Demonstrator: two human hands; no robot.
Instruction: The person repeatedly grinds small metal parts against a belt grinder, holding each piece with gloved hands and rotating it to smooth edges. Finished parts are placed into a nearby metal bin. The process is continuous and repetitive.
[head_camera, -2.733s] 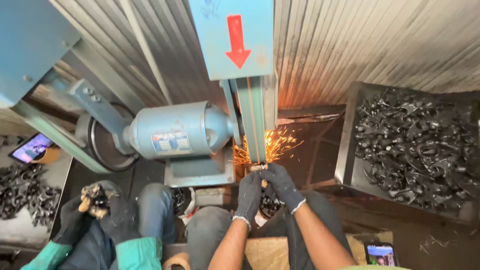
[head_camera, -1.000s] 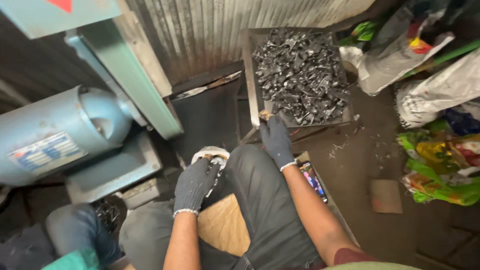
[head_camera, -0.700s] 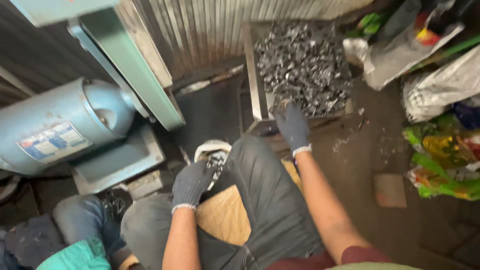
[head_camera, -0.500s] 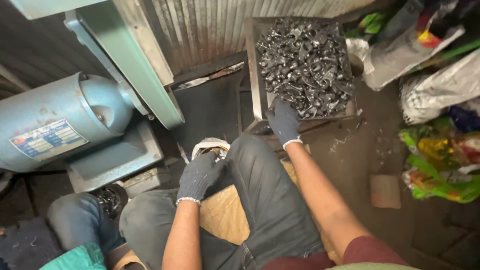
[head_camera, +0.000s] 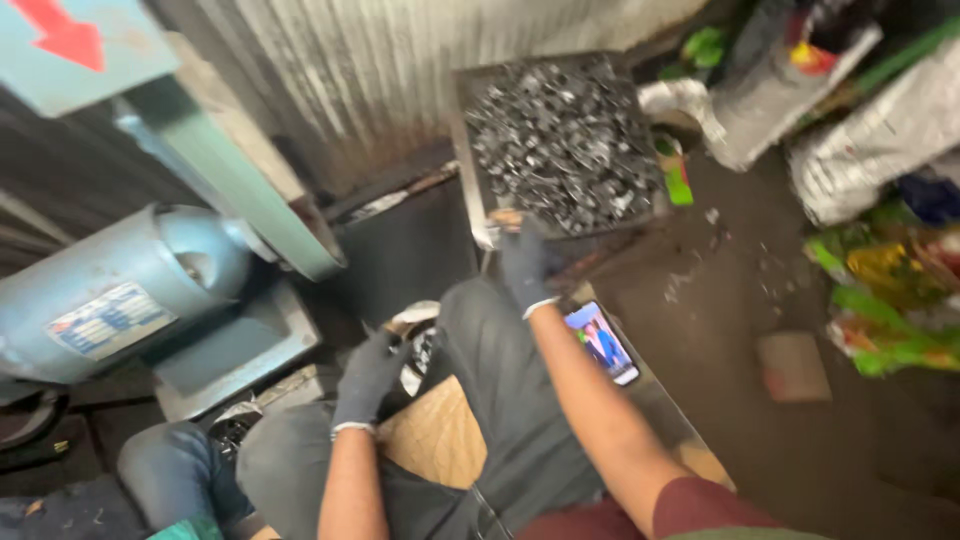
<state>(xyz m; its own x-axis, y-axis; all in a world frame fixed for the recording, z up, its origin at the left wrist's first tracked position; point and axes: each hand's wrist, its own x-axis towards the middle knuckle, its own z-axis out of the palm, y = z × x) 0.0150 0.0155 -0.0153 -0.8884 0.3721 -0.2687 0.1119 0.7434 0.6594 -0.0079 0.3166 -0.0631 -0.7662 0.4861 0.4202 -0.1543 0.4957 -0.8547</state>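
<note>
reaching right hand (head_camera: 524, 262) at tray (head_camera: 470, 170) edge, grip unclear; left hand (head_camera: 368, 372) loosely curled, phone (head_camera: 602, 342) beside.

Dark grey gloves (head_camera: 370, 375), pale blue motor (head_camera: 120, 290), red arrow (head_camera: 65, 35), silvery-black metal pieces (head_camera: 565, 140).

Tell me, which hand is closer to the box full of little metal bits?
The right hand. It reaches to the near edge of the tray of metal pieces. The left hand rests lower down, between the knees, well apart from the tray.

Two gloved hands, left hand (head_camera: 368, 375) and right hand (head_camera: 524, 262); one tray (head_camera: 470, 170) of uncountable metal parts (head_camera: 565, 140); one phone (head_camera: 602, 343); one blue motor (head_camera: 115, 290).
</note>
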